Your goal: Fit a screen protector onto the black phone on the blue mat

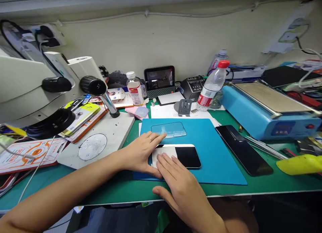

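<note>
1. Left hand [139, 152]: thumb and fingers set wide astride the phone's left end; whether they pinch its edges cannot be told. Risk: a loose brace there could let the phone skid under sideways rubbing.
2. White sheet [167, 149], paper or cloth: flat over the left part of the phone's screen. Risk: grit caught beneath it could scratch.
3. Clear panel [168, 129]: on the mat, just beyond the phone, by the left index fingertip. Risk: a stray fingertip could smudge or push it.
4. Right hand [181, 179]: fingers laid flat on the white sheet, thumb held away; nothing grasped. Risk: uneven pressure could rumple the sheet.
5. Phone [188, 155]: screen up, lengthwise on the blue mat [216, 159], right part uncovered.
6. White-capped bottle [135, 88]: red label, cap on; fill cannot be told.
7. Red-capped bottle [211, 88]: transparent, cap on; level unclear.
8. Rear bottle [217, 60]: partly hidden behind the red-capped bottle; contents cannot be told.
</note>
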Available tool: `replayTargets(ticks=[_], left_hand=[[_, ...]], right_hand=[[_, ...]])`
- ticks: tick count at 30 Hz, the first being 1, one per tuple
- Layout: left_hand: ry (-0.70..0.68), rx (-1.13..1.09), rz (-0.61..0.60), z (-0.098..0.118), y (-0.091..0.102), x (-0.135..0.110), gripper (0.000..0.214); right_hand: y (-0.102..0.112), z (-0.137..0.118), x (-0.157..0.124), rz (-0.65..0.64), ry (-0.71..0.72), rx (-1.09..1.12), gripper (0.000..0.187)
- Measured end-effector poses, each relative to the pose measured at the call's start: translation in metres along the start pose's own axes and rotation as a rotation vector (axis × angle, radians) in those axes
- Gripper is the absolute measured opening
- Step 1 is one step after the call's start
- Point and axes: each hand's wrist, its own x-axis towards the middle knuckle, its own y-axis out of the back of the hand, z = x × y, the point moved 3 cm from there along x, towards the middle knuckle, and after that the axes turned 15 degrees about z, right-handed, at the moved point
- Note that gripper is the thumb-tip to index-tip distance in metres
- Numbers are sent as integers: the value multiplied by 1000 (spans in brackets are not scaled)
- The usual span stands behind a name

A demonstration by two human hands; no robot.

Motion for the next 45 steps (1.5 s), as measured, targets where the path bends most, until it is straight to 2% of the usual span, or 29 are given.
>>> replayTargets(ticks=[3,6,10,13,16,19,26,30,34,36,41,45], left_hand=[[-13,-34,-36,-6,3,-1,119],[-22,-56,-20,-8,4,-2,124],[-14,-80,22,-8,1,-1,122],[-21,-80,8,-9,-1,-1,118],[-42,-85,-14,-10,0,-3,116],[-52,-88,-28,-10,1,-4,114],[-19,-62,-59,-7,0,-5,116],[-2,-32,-77,-5,-3,-5,107],[-9,9,-100,-2,-4,-6,99],[-8,19,-107,0,-4,-6,92],[-6,-4,-118,4,-4,-7,78],[15,-32,-126,3,-5,-6,77]], right_hand=[[6,4,-10,147,6,25,27],[7,8,-15,207,-29,-5,21],[-1,6,-10,118,31,-115,35],[-8,0,-5,22,126,-193,50],[-10,-4,-4,-29,150,-224,56],[-5,-1,-9,-51,98,-209,54],[21,21,-38,17,-171,-317,50],[35,22,-52,37,-190,-332,49],[45,16,-58,175,-201,-290,40],[46,14,-58,201,-201,-279,38],[41,21,-50,-3,-197,-318,49],[39,31,-39,-101,-190,-361,60]])
